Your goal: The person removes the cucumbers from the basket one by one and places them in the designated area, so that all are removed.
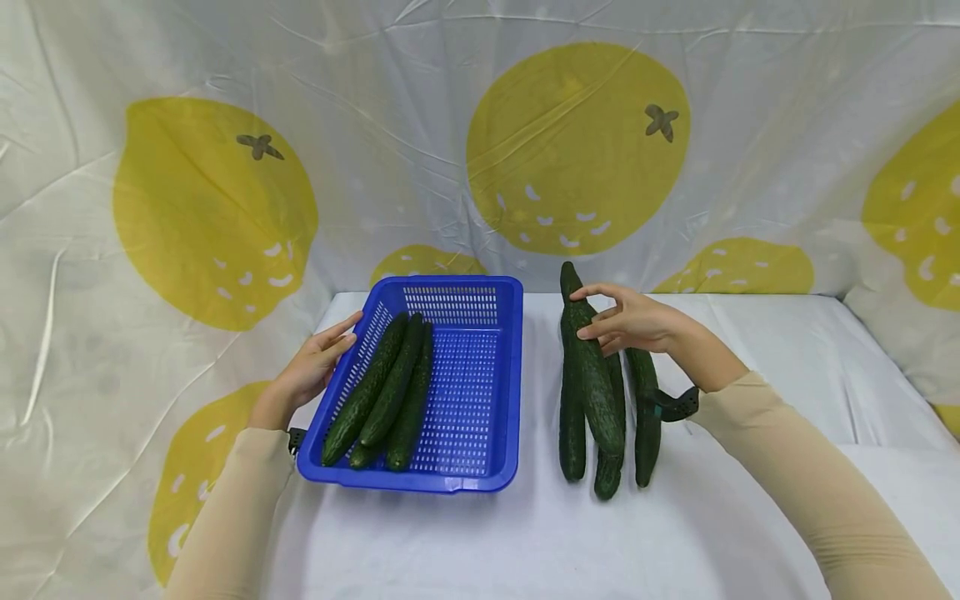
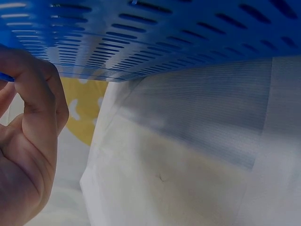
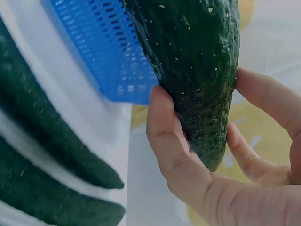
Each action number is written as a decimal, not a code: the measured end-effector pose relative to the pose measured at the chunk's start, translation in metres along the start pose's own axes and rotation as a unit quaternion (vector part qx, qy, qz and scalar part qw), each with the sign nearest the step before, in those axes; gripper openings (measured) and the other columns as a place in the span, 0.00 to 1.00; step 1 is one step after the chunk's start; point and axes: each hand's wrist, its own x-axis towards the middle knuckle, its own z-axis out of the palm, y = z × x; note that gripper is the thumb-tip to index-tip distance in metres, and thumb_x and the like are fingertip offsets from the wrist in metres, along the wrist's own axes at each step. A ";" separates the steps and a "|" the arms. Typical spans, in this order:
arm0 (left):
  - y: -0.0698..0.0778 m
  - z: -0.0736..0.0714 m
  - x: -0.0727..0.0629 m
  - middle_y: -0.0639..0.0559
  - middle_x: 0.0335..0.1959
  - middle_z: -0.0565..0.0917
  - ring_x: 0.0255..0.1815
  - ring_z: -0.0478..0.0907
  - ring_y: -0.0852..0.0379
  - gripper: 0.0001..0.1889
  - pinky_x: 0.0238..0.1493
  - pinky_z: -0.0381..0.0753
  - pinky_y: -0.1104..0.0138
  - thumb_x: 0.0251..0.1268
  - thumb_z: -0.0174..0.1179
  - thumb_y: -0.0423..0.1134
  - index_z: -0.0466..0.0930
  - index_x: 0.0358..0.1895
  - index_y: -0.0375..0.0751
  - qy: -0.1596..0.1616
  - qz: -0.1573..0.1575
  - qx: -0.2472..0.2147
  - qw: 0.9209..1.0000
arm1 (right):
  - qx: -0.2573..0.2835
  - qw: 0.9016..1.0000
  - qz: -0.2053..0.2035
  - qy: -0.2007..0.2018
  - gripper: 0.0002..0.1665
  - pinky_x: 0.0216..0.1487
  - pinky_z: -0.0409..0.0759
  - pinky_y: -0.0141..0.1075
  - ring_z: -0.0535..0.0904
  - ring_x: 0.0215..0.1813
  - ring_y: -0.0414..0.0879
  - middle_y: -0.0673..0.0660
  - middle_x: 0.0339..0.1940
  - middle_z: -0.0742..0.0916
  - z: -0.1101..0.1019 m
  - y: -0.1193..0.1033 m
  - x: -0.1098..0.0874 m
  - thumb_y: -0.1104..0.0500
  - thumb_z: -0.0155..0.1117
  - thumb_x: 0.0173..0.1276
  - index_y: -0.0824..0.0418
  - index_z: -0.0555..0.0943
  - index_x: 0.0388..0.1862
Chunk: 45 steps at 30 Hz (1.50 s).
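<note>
Cucumbers (image 1: pixel 647 425), long and dark green, lay on white cloth (image 1: pixel 517 542) beneath the right hand (image 1: pixel 632 322), which pinched another cucumber (image 1: pixel 597 392); the left hand (image 1: pixel 311 367) gripped a blue rectangular plastic basket (image 1: pixel 468 392) beside it, holding more cucumbers (image 1: pixel 392 392); lemon-printed fabric (image 1: pixel 420 167) hung beyond.

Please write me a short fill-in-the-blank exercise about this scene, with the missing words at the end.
1. The person's ____ hand holds a cucumber.
2. The other hand grips a basket whose colour is ____.
3. As the person sees it, the basket stands to the ____ of the held cucumber.
4. The main colour of the fruit prints is ____.

Missing words: right; blue; left; yellow.
</note>
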 end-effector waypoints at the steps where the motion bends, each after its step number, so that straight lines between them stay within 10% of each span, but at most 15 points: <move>1: 0.000 0.000 0.000 0.52 0.47 0.83 0.27 0.81 0.64 0.30 0.19 0.76 0.74 0.83 0.43 0.40 0.47 0.81 0.44 0.000 0.000 0.000 1.000 | 0.002 1.000 0.000 -0.001 0.42 0.37 0.80 0.42 0.72 0.27 0.46 0.55 0.28 0.75 -0.002 0.002 -0.001 0.69 0.65 0.69 0.59 0.57 0.77; 45: -0.002 -0.001 0.000 0.50 0.50 0.83 0.35 0.85 0.61 0.30 0.29 0.84 0.70 0.83 0.43 0.40 0.47 0.81 0.45 -0.005 -0.003 -0.013 1.000 | -0.005 0.998 0.018 0.062 0.34 0.39 0.82 0.43 0.77 0.35 0.46 0.60 0.41 0.79 -0.068 0.075 -0.058 0.69 0.65 0.69 0.51 0.66 0.69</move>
